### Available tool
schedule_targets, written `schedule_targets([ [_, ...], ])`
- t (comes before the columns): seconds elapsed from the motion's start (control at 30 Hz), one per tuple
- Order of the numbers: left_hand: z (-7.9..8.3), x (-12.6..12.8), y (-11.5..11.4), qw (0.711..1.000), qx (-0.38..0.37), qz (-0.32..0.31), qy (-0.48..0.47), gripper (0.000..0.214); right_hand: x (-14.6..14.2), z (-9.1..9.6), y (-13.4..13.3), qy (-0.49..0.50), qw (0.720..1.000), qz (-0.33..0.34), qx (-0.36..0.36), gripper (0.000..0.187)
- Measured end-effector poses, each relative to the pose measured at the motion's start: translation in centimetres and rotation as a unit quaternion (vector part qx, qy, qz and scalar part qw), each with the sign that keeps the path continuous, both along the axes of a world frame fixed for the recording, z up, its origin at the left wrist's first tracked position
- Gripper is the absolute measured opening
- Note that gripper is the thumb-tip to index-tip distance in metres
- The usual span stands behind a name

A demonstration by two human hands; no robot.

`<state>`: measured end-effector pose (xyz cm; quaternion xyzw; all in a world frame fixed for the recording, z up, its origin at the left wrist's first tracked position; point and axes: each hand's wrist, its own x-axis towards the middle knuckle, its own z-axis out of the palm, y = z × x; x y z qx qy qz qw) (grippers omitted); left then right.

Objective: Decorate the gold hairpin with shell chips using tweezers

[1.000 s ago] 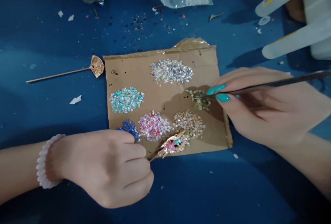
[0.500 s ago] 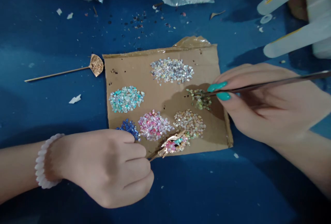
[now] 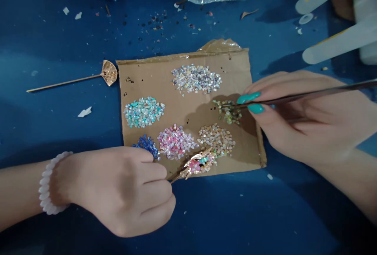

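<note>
Little has changed over the last second: the right hand (image 3: pixel 309 123) still pinches the tweezers (image 3: pixel 282 101) between thumb and finger, tips at the green chips (image 3: pixel 232 118), so picking there seems unfinished; whether they grip one, I cannot tell. The left hand (image 3: pixel 126 192) stays curled around the stem of the hairpin (image 3: pixel 196 166), whose head lies over the cardboard's (image 3: pixel 188 108) near edge.

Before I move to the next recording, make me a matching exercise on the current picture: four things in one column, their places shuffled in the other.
1. tweezers
2. flowered ornament
3. fan-headed pin
4. beaded bracelet

A. lying on the blue table, left of the cardboard
B. around the left wrist
C. in the right hand, tips at the green chips
D. held by its stem in the left hand

Pairs: 1-C, 2-D, 3-A, 4-B
</note>
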<state>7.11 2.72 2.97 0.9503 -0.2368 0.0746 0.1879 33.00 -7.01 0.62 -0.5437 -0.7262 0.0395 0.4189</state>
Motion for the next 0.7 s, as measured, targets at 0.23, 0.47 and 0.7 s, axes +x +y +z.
schedule_targets([
  [0.23, 0.01, 0.02, -0.03, 1.000, -0.001, -0.001, -0.002, 0.017, 0.12, -0.03, 0.08, -0.002, 1.000, 0.002, 0.006, 0.034],
  [0.47, -0.28, -0.20, -0.07, 1.000, -0.003, -0.001, -0.002, 0.017, 0.20, 0.25, -0.06, -0.022, 1.000, 0.002, -0.008, 0.028],
  [0.7, -0.12, -0.30, -0.06, 1.000, -0.005, -0.006, 0.000, 0.020, -0.11, 0.51, 0.00, -0.030, 0.999, 0.008, -0.021, 0.021],
])
